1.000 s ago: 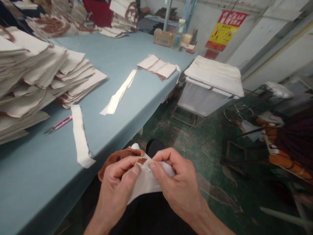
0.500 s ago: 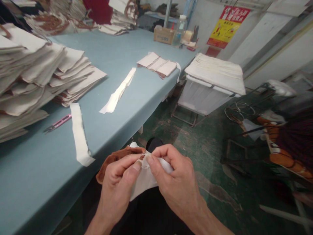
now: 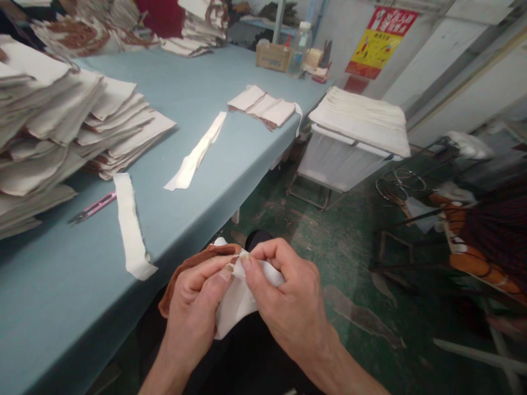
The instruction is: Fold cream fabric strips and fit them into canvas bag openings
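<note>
Over my lap, my left hand (image 3: 197, 307) pinches a piece of brown and white fabric (image 3: 234, 312) near its seam. Close beside it, my right hand (image 3: 288, 291) grips the white edge of the same piece between thumb and forefinger. The brown plush part (image 3: 181, 269) bulges out behind my left fingers, and the white part hangs below between both hands. Frayed white edging shows where the fingertips come near each other. On the blue-covered table (image 3: 181, 225) to the left lie a white fabric strip (image 3: 130, 230) and pink thread snips (image 3: 94, 209).
Tall stacks of white and brown cut pieces (image 3: 53, 120) fill the table's left. Another white strip (image 3: 197, 153) and a small folded bundle (image 3: 263, 106) lie farther back. Beyond the table edge stand a bin topped with white cloth (image 3: 358, 118) and a metal frame (image 3: 391, 252).
My hands have drawn slightly apart at the seam, showing more of the brown and white edge between the fingertips. The view has shifted a little.
</note>
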The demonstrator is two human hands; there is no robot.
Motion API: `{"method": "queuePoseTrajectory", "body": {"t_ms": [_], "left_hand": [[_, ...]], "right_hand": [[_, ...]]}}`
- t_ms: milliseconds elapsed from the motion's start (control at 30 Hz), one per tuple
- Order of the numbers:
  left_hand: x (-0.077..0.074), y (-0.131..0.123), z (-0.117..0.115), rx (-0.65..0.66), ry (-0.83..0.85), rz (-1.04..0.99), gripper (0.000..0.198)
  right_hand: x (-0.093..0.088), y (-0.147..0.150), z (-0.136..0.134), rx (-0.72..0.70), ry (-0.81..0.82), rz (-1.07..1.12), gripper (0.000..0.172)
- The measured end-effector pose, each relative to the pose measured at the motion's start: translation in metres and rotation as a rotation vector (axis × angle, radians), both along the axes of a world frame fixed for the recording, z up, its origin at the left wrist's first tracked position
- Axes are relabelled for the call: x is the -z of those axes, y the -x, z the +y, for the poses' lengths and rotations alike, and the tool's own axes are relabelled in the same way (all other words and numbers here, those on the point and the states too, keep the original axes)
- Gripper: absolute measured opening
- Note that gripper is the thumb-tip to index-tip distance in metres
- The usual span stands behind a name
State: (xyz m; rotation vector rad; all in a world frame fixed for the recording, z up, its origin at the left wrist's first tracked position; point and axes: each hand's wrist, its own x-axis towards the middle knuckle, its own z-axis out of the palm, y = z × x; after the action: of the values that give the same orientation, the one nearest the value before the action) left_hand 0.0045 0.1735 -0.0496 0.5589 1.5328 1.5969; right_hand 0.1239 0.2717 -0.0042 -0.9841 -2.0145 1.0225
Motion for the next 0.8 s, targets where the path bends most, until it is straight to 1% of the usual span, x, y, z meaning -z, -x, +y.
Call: {"method": "queuePoseTrajectory", "body": {"t_ms": [133,233,333,500,567,700,800], "left_hand": [[0.000,0.002,-0.001,-0.022,0.007,0.014,0.027],[-0.002,0.003,-0.001,-0.055,0.020,0.090,0.024],[-0.005,0.003,0.003,-0.090,0.011,0.172,0.022],[-0.011,0.007,0.008,-0.124,0.035,0.202,0.026],[-0.011,0.010,0.007,-0.111,0.027,0.212,0.027],[-0.004,0.012,0.003,-0.016,-0.021,0.209,0.023],[0.000,0.011,0.002,-0.013,-0.024,0.233,0.020]], "right_hand": [[0.003,0.002,-0.001,0.008,-0.060,0.003,0.016],[0.007,0.006,-0.002,0.029,-0.148,-0.002,0.016],[0.012,0.010,-0.002,0.065,-0.237,0.002,0.017],[0.014,0.013,-0.004,0.082,-0.325,-0.029,0.019],[0.013,0.013,-0.005,0.072,-0.333,-0.035,0.019],[0.013,0.015,-0.004,0.070,-0.336,-0.025,0.019],[0.014,0.017,-0.005,0.081,-0.331,-0.012,0.020]]}}
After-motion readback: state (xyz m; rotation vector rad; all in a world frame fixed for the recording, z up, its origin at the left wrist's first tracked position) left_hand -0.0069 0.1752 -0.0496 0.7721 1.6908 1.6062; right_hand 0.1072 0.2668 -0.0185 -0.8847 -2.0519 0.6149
